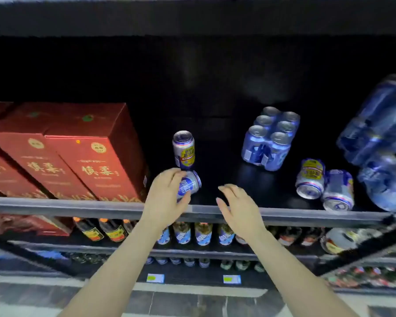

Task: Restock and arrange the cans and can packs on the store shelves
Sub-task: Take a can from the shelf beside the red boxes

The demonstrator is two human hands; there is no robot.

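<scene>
My left hand (164, 195) grips a silver-blue can (191, 183) near the front edge of the black shelf (215, 156), just right of the red boxes. Behind it a second can (183, 149) with a yellow label stands upright. My right hand (237, 205) hovers open over the shelf's front rail (78, 208), holding nothing. A shrink-wrapped six-pack of blue cans (270, 139) stands further back to the right. Two loose cans (310, 178) (338, 189) lie tipped near the front right. A large wrapped pack of blue cans (384, 143) leans at the far right.
Tall red gift boxes (78, 149) fill the shelf's left side. Bottles and cans (204, 233) line the lower shelves, with price tags (155, 278) below. The tiled floor (192, 303) shows at the bottom.
</scene>
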